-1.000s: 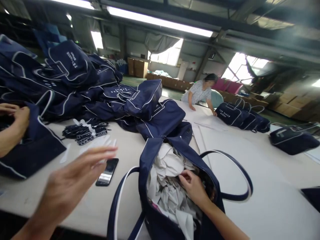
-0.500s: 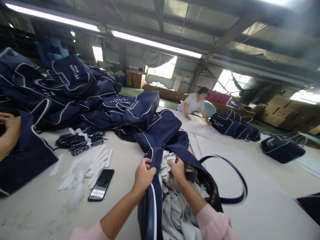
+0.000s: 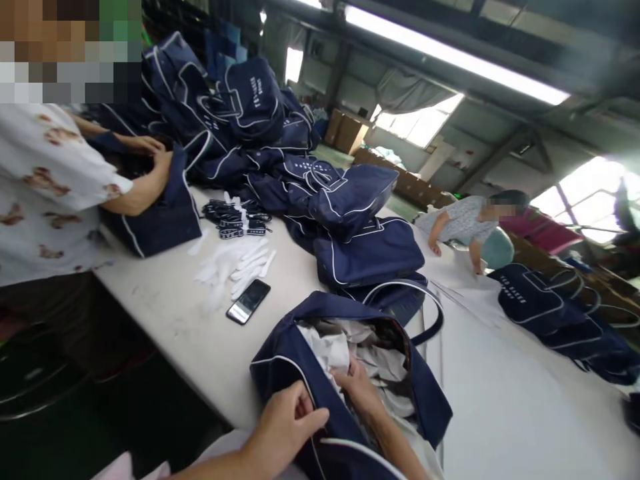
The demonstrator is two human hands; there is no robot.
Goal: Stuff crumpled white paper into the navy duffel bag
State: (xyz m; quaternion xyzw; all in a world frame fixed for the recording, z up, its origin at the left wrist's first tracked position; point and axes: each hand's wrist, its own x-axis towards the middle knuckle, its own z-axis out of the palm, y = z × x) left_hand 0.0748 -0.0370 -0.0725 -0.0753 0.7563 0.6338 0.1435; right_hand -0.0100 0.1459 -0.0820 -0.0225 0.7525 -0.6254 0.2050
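Room: factory hall with a steel-framed roof, a lit fluorescent tube [image 3: 455, 53], bright windows [image 3: 417, 123] and stacked cardboard cartons [image 3: 345, 130].
Counter: long white counter [image 3: 165, 313] running away from the camera, carrying all the items below.
Bag heap: pile of navy bags with white piping [image 3: 250, 107] at the counter's far end.
Right-hand bags: row of navy bags [image 3: 550, 317] lying further along the counter.
Co-worker, near: person in a white printed shirt [image 3: 45, 187] at the left, both hands on a navy bag [image 3: 160, 220].
Co-worker, far: person in a pale patterned top [image 3: 463, 223] leaning over the counter, hands resting on it.
Open bag: navy bag [image 3: 285, 360] lying on the counter's near edge, mouth open, handle loop [image 3: 360, 453] in front.
Stuffing: crumpled white and grey stuffing [image 3: 325, 347] inside the open bag; paper or cloth, cannot tell.
Left grip: left hand [image 3: 285, 427] closed on the bag's navy edge.
Right grip: right hand [image 3: 357, 390] in the bag's mouth among the stuffing; clamped or apart, cannot tell.
White gloves: loose pile [image 3: 233, 270] beside the straps.
Black straps: bundle with white tags [image 3: 235, 220].
Phone: black smartphone [image 3: 247, 301] lying just left of the open bag.
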